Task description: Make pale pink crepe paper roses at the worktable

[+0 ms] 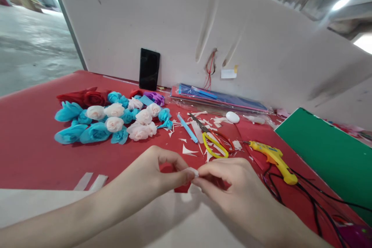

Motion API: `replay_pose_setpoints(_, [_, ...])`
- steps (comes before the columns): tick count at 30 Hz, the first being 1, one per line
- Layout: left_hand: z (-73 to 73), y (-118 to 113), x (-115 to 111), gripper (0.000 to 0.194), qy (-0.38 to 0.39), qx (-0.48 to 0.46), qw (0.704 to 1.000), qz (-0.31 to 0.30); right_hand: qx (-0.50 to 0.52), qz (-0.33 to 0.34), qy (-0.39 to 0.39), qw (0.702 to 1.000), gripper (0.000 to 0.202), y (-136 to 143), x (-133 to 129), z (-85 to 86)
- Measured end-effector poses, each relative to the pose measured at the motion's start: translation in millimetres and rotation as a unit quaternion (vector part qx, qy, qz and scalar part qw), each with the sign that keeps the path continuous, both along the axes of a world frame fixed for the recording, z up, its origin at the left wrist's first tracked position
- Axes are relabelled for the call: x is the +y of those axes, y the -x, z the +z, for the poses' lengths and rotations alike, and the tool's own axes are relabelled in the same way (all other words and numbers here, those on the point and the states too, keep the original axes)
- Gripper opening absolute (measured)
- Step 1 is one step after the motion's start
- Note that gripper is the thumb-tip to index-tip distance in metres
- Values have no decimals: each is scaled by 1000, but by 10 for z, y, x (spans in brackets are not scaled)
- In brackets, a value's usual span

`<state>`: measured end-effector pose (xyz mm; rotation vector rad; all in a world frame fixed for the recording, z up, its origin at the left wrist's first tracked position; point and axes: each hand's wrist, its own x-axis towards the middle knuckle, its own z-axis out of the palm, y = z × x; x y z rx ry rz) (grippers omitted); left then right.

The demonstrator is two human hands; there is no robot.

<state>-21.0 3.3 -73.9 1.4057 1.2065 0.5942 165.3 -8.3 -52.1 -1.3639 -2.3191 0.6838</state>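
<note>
A small strip of white crepe paper (193, 171) is pinched between the fingertips of both hands, above the near edge of the red table. My left hand (165, 168) holds it from the left between thumb and index finger. From the right, my right hand (225, 178) grips it the same way, its other fingers curled under. Much of the strip is covered by the fingers. Just beyond the hands lie scissors (216, 145) with one yellow and one red handle, a light blue pen-like stick (187, 128) and white paper scraps (188, 150).
Blue, white, red and purple paper flowers (114, 124) lie at the left. A yellow glue gun (274, 159) with black cords rests at the right, beside a green board (325, 155). A black phone (149, 69) leans on the back wall near wrapped paper sheets (221, 99).
</note>
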Motion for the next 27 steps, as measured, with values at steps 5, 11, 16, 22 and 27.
replay_pose_setpoints(5, [-46, 17, -7, 32, 29, -13, 999, -2, 6, 5, -15, 1000, 23, 3, 23, -43])
replay_pose_setpoints(11, [-43, 12, 5, 27, -3, -14, 1000, 10, 9, -17, 28, 999, 25, 16, 22, -3])
replay_pose_setpoints(16, [-17, 10, -2, 28, -24, -24, 999, 22, 69, -32, 123, 990, 24, 8, 23, 43])
replay_pose_setpoints(22, [-16, 19, 7, 31, -2, -30, 999, 34, 101, -58, 199, 973, 19, 15, 73, 38])
replay_pose_setpoints(27, [-33, 21, 9, 38, 3, -31, 998, 51, 88, -52, 171, 980, 16, -2, 79, 69])
